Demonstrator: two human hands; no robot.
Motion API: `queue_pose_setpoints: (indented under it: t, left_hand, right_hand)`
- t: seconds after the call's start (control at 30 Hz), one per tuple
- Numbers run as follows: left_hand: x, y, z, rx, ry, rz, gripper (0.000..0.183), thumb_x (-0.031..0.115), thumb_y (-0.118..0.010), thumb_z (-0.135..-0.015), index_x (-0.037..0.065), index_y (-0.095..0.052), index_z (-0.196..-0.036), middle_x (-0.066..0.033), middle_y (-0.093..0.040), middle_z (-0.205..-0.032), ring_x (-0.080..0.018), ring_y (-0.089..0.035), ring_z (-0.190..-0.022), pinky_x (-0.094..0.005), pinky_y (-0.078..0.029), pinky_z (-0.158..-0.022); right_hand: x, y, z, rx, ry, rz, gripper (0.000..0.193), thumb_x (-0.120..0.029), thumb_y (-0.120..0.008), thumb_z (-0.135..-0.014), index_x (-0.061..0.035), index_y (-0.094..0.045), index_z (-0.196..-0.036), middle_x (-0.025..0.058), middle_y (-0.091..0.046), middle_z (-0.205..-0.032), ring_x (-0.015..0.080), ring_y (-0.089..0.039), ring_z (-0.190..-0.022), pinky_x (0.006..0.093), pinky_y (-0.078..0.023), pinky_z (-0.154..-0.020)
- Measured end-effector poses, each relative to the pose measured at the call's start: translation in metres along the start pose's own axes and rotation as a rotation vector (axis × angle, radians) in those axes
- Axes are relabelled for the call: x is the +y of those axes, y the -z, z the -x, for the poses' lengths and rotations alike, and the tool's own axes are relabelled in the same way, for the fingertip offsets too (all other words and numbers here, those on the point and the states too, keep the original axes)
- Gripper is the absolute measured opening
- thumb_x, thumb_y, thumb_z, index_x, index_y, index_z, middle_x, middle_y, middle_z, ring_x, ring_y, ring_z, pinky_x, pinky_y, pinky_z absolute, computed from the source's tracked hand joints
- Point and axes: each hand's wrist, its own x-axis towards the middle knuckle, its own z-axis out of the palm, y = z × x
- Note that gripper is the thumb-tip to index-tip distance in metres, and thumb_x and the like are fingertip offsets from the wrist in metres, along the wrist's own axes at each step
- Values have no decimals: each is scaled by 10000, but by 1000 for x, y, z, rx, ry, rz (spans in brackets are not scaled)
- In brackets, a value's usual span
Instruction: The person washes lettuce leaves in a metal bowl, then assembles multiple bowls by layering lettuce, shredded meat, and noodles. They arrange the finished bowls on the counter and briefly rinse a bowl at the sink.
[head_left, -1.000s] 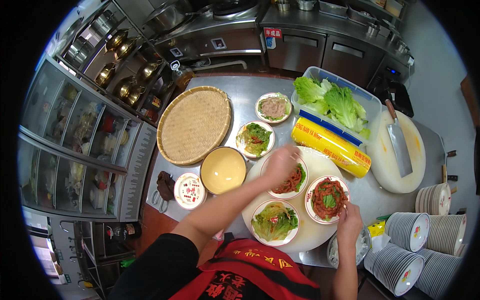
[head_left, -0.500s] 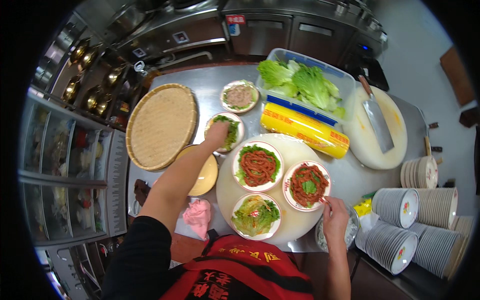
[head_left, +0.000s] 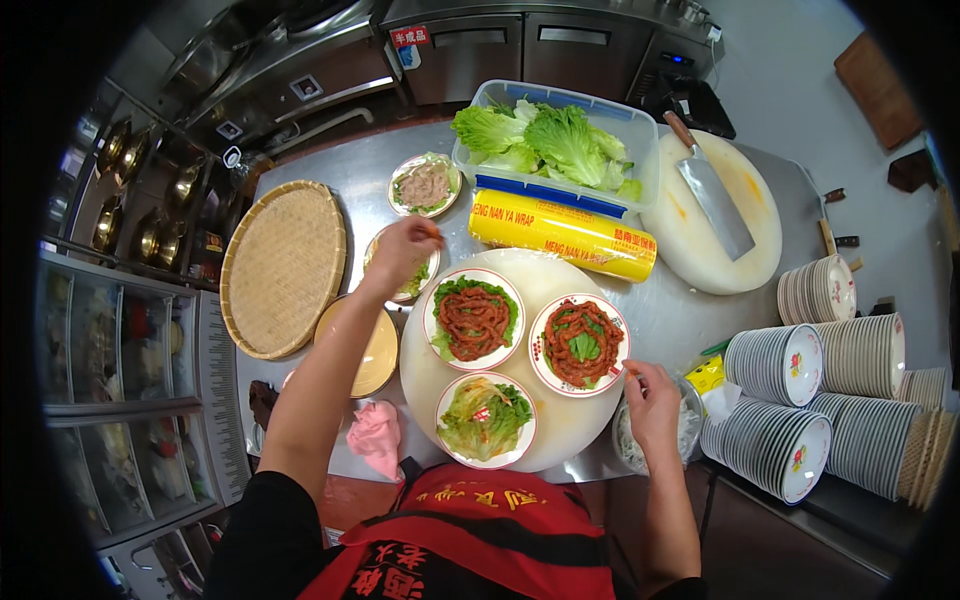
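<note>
My left hand point(head_left: 402, 252) hovers with closed fingers over a small plate of green lettuce point(head_left: 412, 284), partly covering it. Reddish orange shows at its fingertips; whether that is a meat strip or sauce, I cannot tell. My right hand point(head_left: 652, 402) pinches its fingers at the lower right rim of a plate of red-brown meat strips point(head_left: 583, 342) with a green leaf patch in the middle. A reddish bit shows at those fingertips too. Left of it sits another plate of meat strips on lettuce point(head_left: 474, 318). Nearest me is a plate of shredded lettuce point(head_left: 485, 420).
A round white board point(head_left: 420, 400) bears the larger plates. Behind are a lettuce tub point(head_left: 640, 165), a yellow wrap roll point(head_left: 560, 235) and a cleaver point(head_left: 722, 212) on another board. Around stand a bamboo tray point(head_left: 283, 270), a yellowish bowl point(head_left: 372, 362), a pink cloth point(head_left: 374, 438) and plate stacks point(head_left: 765, 365).
My left hand has risen from the small lettuce plate, which shows more of its greens. My right hand stays by the meat plate's rim. The whole view has shifted.
</note>
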Motion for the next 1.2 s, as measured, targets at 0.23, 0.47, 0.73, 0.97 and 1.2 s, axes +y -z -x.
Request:
queue_pose_setpoints:
  t: [0.23, 0.47, 0.73, 0.97, 1.2]
  left_hand:
    - [39, -171, 79, -479, 50, -77, 154, 76, -678, -806, -3, -609, -919, -94, -657, -819, -187, -628, -720, -297, -499, -654]
    - [40, -193, 101, -250, -394, -434, 120, 93, -667, -780, -2, -655, -852, -185, -632, -849, -360, -619, -790, -423, -498, -718]
    - [38, -194, 101, -262, -346, -376, 121, 32, -611, -807, 2, -615, -924, -197, -638, -876, -369, -634, -814, -436, -505, -712]
    - [40, -169, 98, -147, -307, -238, 188, 6, -611, -845, -9, -575, -1029, -173, -664, -922, -287, -671, -836, -356, -533, -741]
    - [35, -170, 100, -139, -291, -306, 159, 35, -640, -809, 18, -612, -964, -154, -608, -945, -316, -619, -856, -390, -506, -722]
  right_hand:
    - [1, -27, -31, -142, -153, -272, 245, -31, -601, -863, 11, -602, -1104, 50, -625, -838, 73, -576, -724, 225, -481, -657]
    - [15, -37, -40, -8, 123, 109, 183, -61, -639, -802, -55, -644, -985, 150, -639, -921, 334, -631, -766, 404, -515, -681]
    - [13, -44, -41, -42, 253, 367, 74, -96, -626, -821, -93, -657, -889, 120, -609, -885, 334, -621, -756, 428, -509, -653]
    - [-1, -29, -39, 21, 192, 251, 120, -117, -633, -818, -109, -653, -937, 110, -603, -870, 321, -622, -761, 424, -515, -662]
    - [8, -44, -45, -97, 208, 358, 126, -135, -645, -813, -100, -658, -933, 123, -620, -905, 327, -628, -786, 420, -511, -680]
